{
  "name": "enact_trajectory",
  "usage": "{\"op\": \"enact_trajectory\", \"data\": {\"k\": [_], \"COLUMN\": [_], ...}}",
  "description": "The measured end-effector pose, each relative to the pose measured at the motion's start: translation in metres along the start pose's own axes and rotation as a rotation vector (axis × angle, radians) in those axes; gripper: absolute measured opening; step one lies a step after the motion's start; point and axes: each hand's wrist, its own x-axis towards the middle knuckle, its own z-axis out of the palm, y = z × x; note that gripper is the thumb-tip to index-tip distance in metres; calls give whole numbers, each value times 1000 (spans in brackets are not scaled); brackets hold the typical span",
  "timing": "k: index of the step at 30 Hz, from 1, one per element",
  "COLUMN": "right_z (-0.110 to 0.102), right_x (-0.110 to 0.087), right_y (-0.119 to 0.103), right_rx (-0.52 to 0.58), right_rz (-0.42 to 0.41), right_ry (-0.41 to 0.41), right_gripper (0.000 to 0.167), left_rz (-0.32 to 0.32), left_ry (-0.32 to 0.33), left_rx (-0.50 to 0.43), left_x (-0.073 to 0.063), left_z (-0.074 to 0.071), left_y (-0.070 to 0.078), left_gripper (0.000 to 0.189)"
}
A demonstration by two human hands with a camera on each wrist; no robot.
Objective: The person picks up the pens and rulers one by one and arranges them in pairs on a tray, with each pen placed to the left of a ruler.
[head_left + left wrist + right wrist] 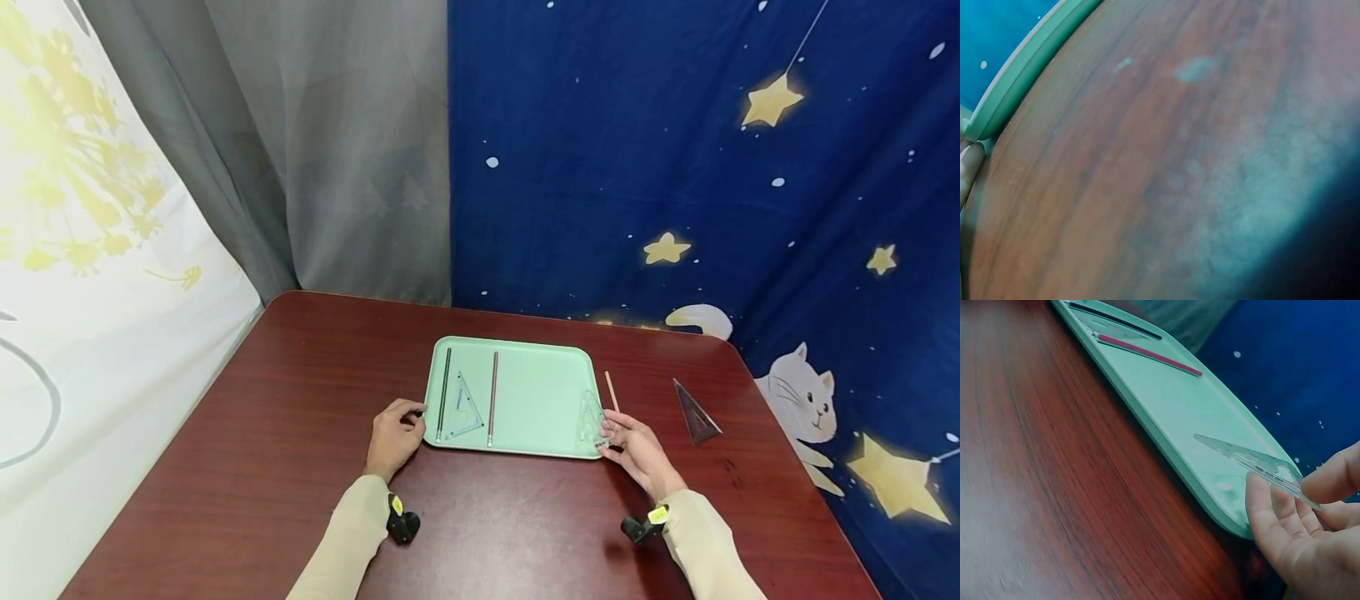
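A mint-green tray [540,392] lies on the table. My left hand [393,437] grips its left rim near the front corner, and a fingertip [969,164] shows right under the edge in the left wrist view. Over the tray's right end, my right hand [637,454] pinches a clear set square [1254,461] between thumb and fingers, tilted above the tray floor. On the tray's left part are a black pencil [444,392], another clear set square [465,412] with printed markings, and a red pencil [493,396], the set square lying between the two pencils.
Just right of the tray lies a plain wood-coloured pencil [611,390], its near end by my right hand. Farther right on the dark red table [315,400] is a third clear triangular set square [697,421]. Curtains [360,167] hang behind the table's far edge.
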Motion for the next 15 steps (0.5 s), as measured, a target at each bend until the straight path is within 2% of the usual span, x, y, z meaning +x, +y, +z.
{"op": "enact_trajectory", "data": {"k": [7,15], "right_z": [8,15], "right_x": [1,2], "right_y": [0,3], "right_rx": [35,22], "right_rz": [-11,-41], "right_ry": [-7,0], "right_gripper": [60,62], "left_rz": [2,-3], "left_ry": [4,7], "left_rx": [-1,-1], "left_x": [0,-1], "left_z": [0,1], "left_y": [0,0], "left_gripper": [19,19]}}
